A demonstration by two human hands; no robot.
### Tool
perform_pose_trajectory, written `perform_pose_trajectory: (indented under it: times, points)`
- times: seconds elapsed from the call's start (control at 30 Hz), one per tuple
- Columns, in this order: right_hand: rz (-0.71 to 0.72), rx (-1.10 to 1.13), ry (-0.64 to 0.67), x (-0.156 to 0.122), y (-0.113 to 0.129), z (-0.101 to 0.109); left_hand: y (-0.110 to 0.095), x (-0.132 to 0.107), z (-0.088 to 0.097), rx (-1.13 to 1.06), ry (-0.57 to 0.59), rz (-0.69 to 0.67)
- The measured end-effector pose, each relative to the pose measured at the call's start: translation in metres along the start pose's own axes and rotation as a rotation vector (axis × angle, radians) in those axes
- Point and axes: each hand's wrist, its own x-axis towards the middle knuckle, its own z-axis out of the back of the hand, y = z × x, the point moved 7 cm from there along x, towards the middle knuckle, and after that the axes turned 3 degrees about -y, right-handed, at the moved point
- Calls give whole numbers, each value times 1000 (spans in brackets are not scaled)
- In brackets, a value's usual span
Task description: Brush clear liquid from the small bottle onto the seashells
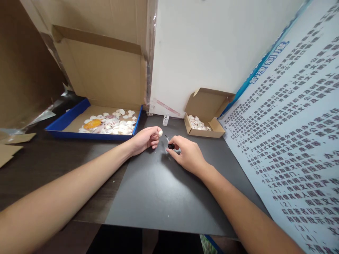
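A small white shell is pinched between the fingertips of my left hand, raised over the dark mat. My right hand grips a brush by its black cap. The brush's thin stem and dark tip point up and left toward the shell, with a small gap between them. Just beyond both hands, a small clear bottle with a white label stands upright without a cap.
At the left, a blue-edged cardboard box holds many white shells and an orange shell. A smaller cardboard box with white shells stands back right. Cardboard pieces lie far left; a printed board leans at right.
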Motion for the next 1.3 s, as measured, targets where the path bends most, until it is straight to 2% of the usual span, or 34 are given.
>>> perform_pose_trajectory:
  times: [0.2,0.3,0.5,0.73,0.83,1.0,1.17,1.3]
  points:
    - [88,56,-88,-1,9,5,0,0,0,-9,-5,-3]
    - [111,106,-79,-3,12,3,0,0,1,-15,-19,6]
    - [26,77,5,-2,5,-5,1,1,1,-16,-2,11]
    - [78,171,-52,-5,13,0,2,1,1,-30,-17,19]
    - [65,221,-67,-5,11,-3,3,1,2,-28,-18,20]
    - [-1,352,-190,-4,3,-13,3,1,3,-42,-13,19]
    - [91,249,-159,4,9,-27,2,1,6,-85,-75,36]
    - [144,158,-132,12,11,-30,0,0,8,-106,-117,26]
